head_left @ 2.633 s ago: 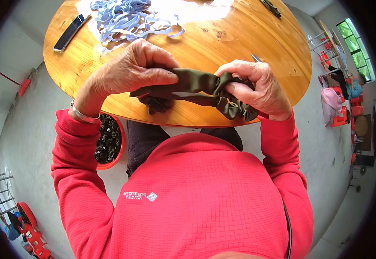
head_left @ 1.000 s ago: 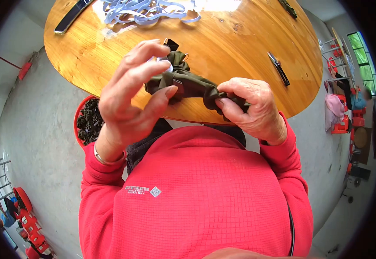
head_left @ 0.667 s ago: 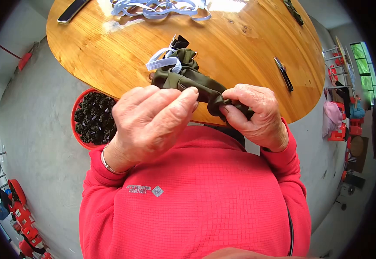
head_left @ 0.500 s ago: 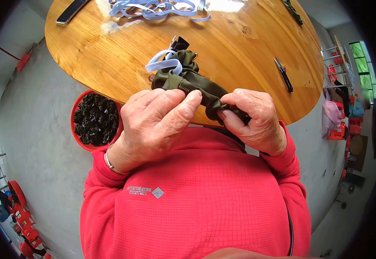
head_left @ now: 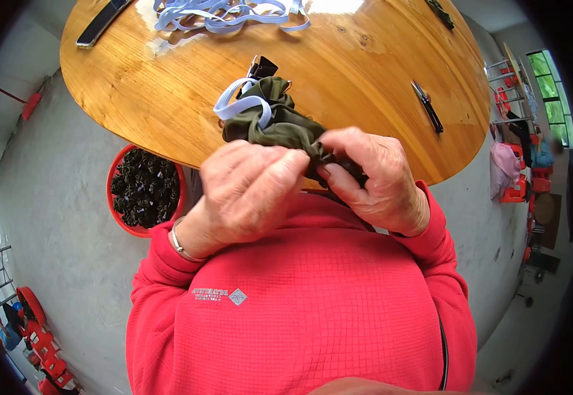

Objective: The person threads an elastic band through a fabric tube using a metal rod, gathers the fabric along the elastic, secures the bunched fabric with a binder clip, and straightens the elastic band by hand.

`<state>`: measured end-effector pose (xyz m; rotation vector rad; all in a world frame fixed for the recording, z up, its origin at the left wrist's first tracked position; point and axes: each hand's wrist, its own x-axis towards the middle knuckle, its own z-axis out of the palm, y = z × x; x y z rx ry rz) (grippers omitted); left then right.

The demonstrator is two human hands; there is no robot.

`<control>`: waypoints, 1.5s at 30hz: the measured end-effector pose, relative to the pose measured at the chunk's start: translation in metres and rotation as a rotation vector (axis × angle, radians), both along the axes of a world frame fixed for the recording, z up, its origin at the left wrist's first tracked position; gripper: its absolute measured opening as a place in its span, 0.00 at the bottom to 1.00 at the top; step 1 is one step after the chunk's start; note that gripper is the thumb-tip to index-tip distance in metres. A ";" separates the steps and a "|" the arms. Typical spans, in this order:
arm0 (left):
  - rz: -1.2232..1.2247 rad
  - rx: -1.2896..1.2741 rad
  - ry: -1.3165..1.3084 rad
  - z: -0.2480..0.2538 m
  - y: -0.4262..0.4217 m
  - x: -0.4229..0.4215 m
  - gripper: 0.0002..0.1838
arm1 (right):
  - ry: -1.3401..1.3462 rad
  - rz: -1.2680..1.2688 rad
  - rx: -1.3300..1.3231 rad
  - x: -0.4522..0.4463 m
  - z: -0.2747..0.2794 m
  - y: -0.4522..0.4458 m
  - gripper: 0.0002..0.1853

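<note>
Dark green fabric (head_left: 285, 128) lies bunched at the table's near edge, between my two hands. My left hand (head_left: 250, 187) is closed on its lower left part, fingertips pinched together and slightly blurred. With thumb and forefinger, my right hand (head_left: 372, 176) grips the gathered right part. A pale blue elastic loop (head_left: 250, 104) sticks out of the fabric's left end. Beside that end, a black binder clip (head_left: 262, 68) stands on the wooden table (head_left: 168, 99). The ends of the fabric under my fingers are hidden.
Blue elastic strips (head_left: 227, 14) lie at the table's far side, a phone (head_left: 104, 22) at the far left. Small scissors (head_left: 427, 106) are on the right, dark fabric (head_left: 440, 13) beyond. A red basin (head_left: 146, 191) of dark pieces stands on the floor. A person (head_left: 542, 155) is at far right.
My left hand has opened, moved off the fabric, then come back and closed on it near my right hand. The elastic loop and clip have come into view. The fabric is bunched tighter.
</note>
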<state>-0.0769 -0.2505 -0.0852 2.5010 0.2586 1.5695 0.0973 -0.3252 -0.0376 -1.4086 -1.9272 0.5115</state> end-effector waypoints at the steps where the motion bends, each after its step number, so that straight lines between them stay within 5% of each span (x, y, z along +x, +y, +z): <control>1: -0.054 -0.040 0.011 0.000 -0.004 0.002 0.14 | 0.032 0.005 -0.014 -0.001 0.000 0.001 0.13; 15: -0.032 -0.205 -0.118 0.003 -0.008 -0.003 0.11 | 0.065 0.076 0.003 0.008 -0.007 0.002 0.14; 18: 0.124 -0.560 -0.038 0.019 -0.012 -0.015 0.06 | 0.026 0.060 0.045 0.007 -0.007 0.001 0.14; 19: 0.098 -0.857 -0.037 0.022 -0.014 -0.016 0.06 | 0.000 0.054 0.068 0.006 -0.006 0.001 0.15; 23: -0.058 -1.205 -0.037 0.024 -0.009 -0.012 0.05 | -0.119 0.010 0.179 0.004 -0.008 0.000 0.17; 26: -0.098 -1.285 -0.089 0.019 -0.007 -0.009 0.04 | -0.154 -0.011 0.192 0.003 -0.007 -0.001 0.11; 32: -0.093 -1.248 -0.094 0.022 -0.010 -0.008 0.03 | -0.151 -0.010 0.194 0.003 -0.006 -0.003 0.18; 45: -0.163 -1.298 -0.194 0.013 -0.019 -0.009 0.03 | -0.038 -0.028 0.181 -0.001 -0.012 -0.005 0.16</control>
